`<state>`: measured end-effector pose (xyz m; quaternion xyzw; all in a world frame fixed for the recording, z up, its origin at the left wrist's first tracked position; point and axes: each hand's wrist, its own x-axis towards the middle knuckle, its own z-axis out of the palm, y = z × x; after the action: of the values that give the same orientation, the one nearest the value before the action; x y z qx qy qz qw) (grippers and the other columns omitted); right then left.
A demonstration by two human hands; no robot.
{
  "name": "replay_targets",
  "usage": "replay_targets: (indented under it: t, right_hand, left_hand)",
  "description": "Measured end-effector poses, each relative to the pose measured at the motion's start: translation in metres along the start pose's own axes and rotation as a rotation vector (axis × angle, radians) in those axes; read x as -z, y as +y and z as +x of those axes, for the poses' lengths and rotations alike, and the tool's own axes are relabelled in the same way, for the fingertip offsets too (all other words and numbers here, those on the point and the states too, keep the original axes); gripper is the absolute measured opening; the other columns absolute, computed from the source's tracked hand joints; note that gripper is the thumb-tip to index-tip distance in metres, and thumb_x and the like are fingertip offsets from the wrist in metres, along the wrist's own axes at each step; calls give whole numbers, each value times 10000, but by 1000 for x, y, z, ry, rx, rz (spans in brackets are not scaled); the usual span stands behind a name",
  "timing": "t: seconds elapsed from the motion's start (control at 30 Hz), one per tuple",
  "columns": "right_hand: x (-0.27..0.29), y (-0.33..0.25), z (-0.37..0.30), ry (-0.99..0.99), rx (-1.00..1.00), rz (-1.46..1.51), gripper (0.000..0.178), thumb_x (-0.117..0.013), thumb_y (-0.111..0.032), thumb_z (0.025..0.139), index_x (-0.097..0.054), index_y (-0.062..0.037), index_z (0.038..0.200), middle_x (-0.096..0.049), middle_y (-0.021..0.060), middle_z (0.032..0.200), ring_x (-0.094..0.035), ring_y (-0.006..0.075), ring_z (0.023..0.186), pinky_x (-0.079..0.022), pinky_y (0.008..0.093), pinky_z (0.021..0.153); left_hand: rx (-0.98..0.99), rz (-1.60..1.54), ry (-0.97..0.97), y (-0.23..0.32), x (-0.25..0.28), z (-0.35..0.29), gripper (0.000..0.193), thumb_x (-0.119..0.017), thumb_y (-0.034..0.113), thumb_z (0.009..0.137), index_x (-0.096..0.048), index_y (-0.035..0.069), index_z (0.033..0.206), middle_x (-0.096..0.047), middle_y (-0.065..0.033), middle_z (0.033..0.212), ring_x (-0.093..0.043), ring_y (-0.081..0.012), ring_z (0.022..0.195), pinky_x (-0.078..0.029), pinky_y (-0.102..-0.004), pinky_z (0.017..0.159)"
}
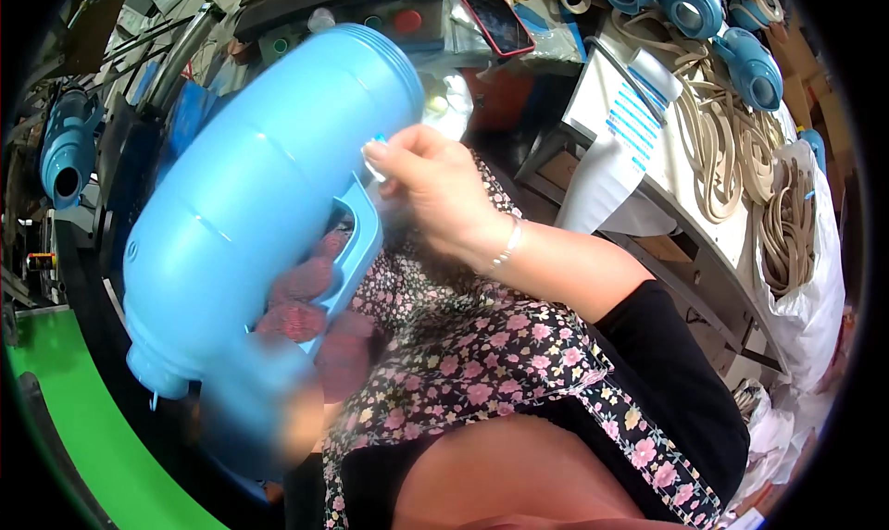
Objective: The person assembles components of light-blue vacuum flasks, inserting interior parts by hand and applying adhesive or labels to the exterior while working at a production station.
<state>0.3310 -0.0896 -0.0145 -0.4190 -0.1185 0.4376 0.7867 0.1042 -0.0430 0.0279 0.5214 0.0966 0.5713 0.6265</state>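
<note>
The large light-blue vessel (269,174) is slanting in front of the floral apron (491,354), threaded end upward; the gloved left hand (293,318) is gripping its single handle (366,229), while the bare right hand (443,186) is pinching one small white piece (373,166) beside its wall, contact being unclear. A loosening handle grip could be letting the vessel roll or drop, and an uneven pinch could be letting the piece slip. Relative to this vessel, one second blue vessel (67,150) is showing leftward, at least four further blue vessels (752,70) are lying beyond and rightward, and one phone (498,19) is resting beyond the threaded end.
</note>
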Motion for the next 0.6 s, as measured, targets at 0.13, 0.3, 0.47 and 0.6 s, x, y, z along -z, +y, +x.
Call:
replay_targets:
  t: [0.13,0.3,0.47,0.6]
  right_hand:
    - [33,35,50,-264,173,-1078,239,-735,-252,783,-631,-45,845,-638,100,788,-607,212,747,-493,351,682]
    - [92,66,100,-426,-100,-1679,233,-601,-222,807,-684,-71,964,-663,181,904,-648,340,862,-508,422,809]
    - [160,68,205,-49,131,-2029,248,-462,-52,847,-649,-53,1010,-658,198,999,-639,358,937,-508,433,831]
    - [166,82,243,-180,16,-2112,296,-476,-74,851,-601,-42,1117,-652,222,1052,-634,359,998,-504,432,861]
  left_hand:
    - [-10,130,64,-4,35,10,396,-640,189,882,-500,-2,1199,-573,-143,1142,-529,-269,1076,-404,-411,967]
    - [-24,576,289,52,94,11,398,-654,207,871,-520,-16,1172,-595,-130,1078,-549,-237,1014,-409,-375,934]
    - [207,1005,473,83,134,7,403,-668,225,860,-540,-30,1145,-616,-117,1014,-569,-205,951,-414,-340,901]
    - [334,1316,396,78,141,-11,355,-696,141,824,-563,4,1124,-613,-78,996,-564,-160,867,-460,-313,793]
